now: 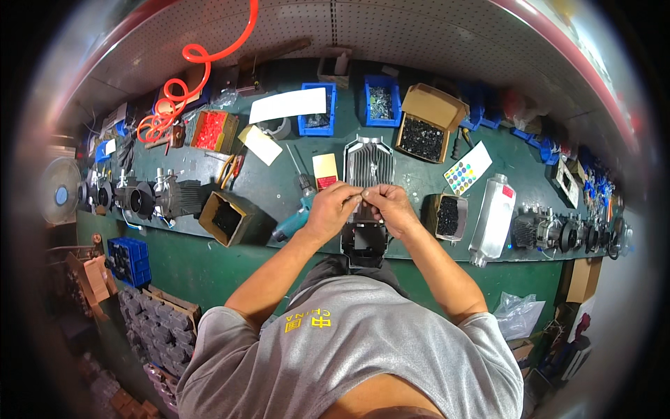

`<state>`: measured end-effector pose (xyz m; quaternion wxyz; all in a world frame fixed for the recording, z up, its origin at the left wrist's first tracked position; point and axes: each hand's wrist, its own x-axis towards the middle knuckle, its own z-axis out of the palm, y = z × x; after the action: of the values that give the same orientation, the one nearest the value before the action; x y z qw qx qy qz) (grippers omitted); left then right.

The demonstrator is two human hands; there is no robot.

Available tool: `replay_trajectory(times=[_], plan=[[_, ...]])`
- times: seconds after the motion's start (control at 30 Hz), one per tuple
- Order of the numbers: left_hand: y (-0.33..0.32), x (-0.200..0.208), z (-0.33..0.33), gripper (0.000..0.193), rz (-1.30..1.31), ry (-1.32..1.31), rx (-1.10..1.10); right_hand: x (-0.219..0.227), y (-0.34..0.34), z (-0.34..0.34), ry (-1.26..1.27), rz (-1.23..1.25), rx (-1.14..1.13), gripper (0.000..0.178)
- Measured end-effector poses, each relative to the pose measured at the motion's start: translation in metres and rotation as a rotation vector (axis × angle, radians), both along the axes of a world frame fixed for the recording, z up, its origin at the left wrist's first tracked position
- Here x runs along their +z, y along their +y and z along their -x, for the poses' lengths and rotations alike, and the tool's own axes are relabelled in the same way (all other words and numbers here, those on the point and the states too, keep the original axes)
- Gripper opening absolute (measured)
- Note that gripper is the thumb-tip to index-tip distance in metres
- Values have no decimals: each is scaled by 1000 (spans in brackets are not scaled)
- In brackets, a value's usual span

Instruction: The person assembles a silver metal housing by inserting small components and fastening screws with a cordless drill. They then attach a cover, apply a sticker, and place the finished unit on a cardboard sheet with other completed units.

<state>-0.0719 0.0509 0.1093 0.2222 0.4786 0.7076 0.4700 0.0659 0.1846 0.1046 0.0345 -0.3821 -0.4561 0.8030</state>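
Note:
My left hand (333, 211) and my right hand (392, 209) meet at the fingertips, both closed in a pinch. What they hold, if anything, is too small to make out. Beneath them lies a finned silver metal housing (358, 164), with a black square-framed part (366, 241) at its near end by the bench edge. A teal power screwdriver (296, 220) rests just left of my left hand. Beyond that hand is a small yellow and red card (325, 170).
Open boxes hold black small parts (421, 140), red pieces (211, 130) and more black pieces (448, 215). Blue bins (382, 100) stand at the back. A silver casing (494, 216), a sticker sheet (467, 169) and motor-like assemblies (178, 198) flank the work. A red coiled hose (171, 98) hangs at left.

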Motion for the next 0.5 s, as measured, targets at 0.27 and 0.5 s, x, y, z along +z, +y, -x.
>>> replay_trajectory(times=[0.27, 0.5], plan=[[2, -35, 14, 10, 5, -685, -57, 9, 9, 13, 64, 107, 46, 12], [17, -23, 21, 8, -7, -1120, 204, -9, 8, 30, 122, 107, -82, 12]])
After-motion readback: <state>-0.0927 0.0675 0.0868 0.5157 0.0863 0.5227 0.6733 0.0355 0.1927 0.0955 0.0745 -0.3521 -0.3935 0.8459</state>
